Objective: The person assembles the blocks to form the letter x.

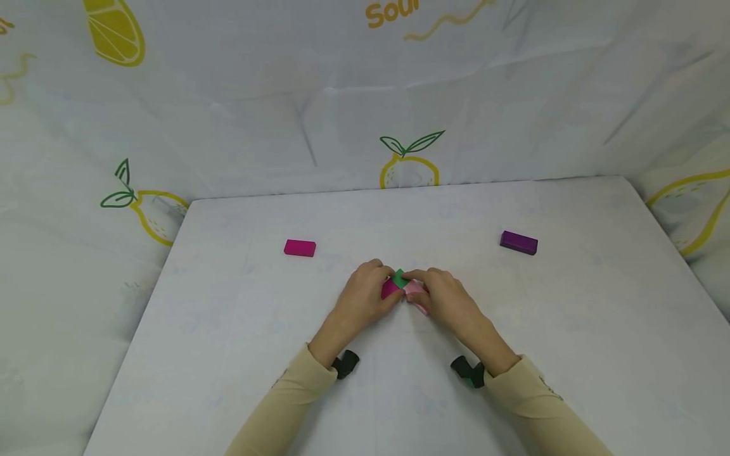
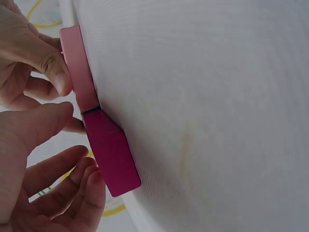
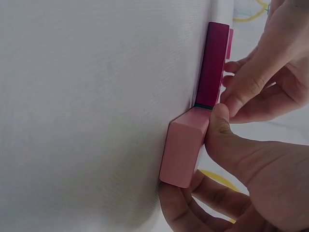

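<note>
Near the middle of the table, three blocks meet: a magenta block (image 1: pixel 390 289), a green block (image 1: pixel 399 278) and a light pink block (image 1: pixel 416 290). My left hand (image 1: pixel 366 292) holds the magenta block between thumb and fingers. With thumb and fingers, my right hand (image 1: pixel 453 303) grips the pink block (image 3: pixel 182 153). Both index fingers reach toward the green block behind. The left wrist view shows the magenta block (image 2: pixel 114 153) end to end with the pink one, a thin dark green line at their joint. Most of the green block is hidden there.
A second magenta block (image 1: pixel 300 247) lies farther back on the left, and a purple block (image 1: pixel 518 242) at the back right. Behind the white table (image 1: pixel 228 354) hangs a lemon-printed cloth (image 1: pixel 256 126). Black wrist cameras (image 1: pixel 346 364) sit under both wrists.
</note>
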`<state>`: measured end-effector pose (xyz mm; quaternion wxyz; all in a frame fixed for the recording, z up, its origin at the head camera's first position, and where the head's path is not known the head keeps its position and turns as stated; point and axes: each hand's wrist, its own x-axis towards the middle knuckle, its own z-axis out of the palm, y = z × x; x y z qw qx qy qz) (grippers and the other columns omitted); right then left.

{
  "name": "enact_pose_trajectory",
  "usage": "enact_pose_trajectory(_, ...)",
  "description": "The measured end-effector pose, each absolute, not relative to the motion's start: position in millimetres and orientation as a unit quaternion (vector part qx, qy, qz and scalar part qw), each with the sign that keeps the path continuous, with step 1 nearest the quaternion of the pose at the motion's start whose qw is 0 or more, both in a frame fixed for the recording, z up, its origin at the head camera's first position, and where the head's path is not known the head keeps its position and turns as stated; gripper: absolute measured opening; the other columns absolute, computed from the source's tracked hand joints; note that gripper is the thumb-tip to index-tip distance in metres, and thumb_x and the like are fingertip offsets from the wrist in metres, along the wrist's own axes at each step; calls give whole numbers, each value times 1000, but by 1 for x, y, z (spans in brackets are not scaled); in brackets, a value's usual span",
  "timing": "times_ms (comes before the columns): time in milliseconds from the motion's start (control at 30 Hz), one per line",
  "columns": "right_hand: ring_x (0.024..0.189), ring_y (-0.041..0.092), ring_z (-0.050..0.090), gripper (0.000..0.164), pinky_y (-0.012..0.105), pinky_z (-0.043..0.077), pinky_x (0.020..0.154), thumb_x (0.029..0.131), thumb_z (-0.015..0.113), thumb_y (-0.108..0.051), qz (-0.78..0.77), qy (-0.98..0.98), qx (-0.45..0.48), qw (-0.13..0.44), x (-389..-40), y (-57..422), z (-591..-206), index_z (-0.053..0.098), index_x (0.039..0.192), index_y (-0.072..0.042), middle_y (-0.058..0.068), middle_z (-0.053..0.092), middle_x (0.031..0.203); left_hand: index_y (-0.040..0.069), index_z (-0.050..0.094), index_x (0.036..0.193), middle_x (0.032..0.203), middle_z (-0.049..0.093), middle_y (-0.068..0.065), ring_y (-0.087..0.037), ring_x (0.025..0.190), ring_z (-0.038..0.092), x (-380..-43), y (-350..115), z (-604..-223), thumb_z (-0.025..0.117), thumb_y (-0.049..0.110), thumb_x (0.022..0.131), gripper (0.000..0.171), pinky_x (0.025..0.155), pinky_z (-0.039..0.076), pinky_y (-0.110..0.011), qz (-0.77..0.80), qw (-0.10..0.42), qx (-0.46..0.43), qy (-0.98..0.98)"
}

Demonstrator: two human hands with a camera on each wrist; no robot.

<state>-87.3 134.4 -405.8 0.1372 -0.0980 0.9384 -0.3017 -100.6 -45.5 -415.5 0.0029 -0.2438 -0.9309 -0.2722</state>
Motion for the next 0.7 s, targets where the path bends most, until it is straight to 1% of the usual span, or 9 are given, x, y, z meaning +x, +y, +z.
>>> enact_pose_trajectory(100,72,18,45,43,27,35,59,91,76,-14,-305,937,-100,135,-87,134,-406,67,133,-6,9,62,83,-1,76,97,87,68,-10,-19,78,60,-102,-41,-416,80,20,89,23,66,44,-23,-268,5,-242,-932)
enact_pose_trajectory(333,67,16,41,42,25,31,56,92,76,-15,-307,937,-103,128,-88,135,-407,68,132,-6,4,48,73,0,78,94,83,68,-9,-16,72,57,-104,-33,-415,79,19,89,20,62,40,-20,-260,3,-241,-935)
enact_pose_trajectory(567,65,15,40,42,24,30,55,92,76,-14,-311,936,-105,123,-88,136,-408,68,132,-5,3,47,73,0,79,94,82,68,-9,-15,71,55,-105,-30,-416,80,20,89,21,61,36,-19,-260,0,-231,-938)
enact_pose_trajectory(700,66,15,41,42,25,32,56,93,75,-15,-313,934,-108,135,-90,138,-408,67,133,-6,3,48,74,0,80,94,82,68,-9,-14,70,53,-105,-29,-415,81,19,88,20,60,35,-18,-263,-8,-226,-938)
